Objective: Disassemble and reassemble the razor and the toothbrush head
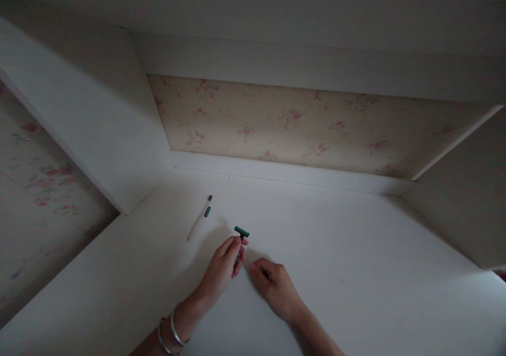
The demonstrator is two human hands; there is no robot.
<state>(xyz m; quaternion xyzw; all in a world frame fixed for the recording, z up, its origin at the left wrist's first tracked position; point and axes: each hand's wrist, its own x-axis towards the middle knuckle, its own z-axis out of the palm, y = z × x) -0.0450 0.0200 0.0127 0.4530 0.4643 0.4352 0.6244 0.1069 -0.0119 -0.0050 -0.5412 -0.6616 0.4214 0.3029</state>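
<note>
My left hand (221, 269) is closed around the handle of a small razor (241, 233) with a green head, which sticks out past the fingertips above the white desk top (336, 272). Bangles circle that wrist. My right hand (272, 285) rests on the desk just right of it, fingers curled, and I cannot make out whether anything is in them. A second razor (199, 218) with a white handle lies on the desk up and to the left. Beside its head lies a small green piece (207, 211).
The desk sits in a white alcove with a side panel (90, 119) on the left and another (462, 198) on the right. Floral wallpaper (300, 124) covers the back wall. A shelf (316, 35) runs overhead.
</note>
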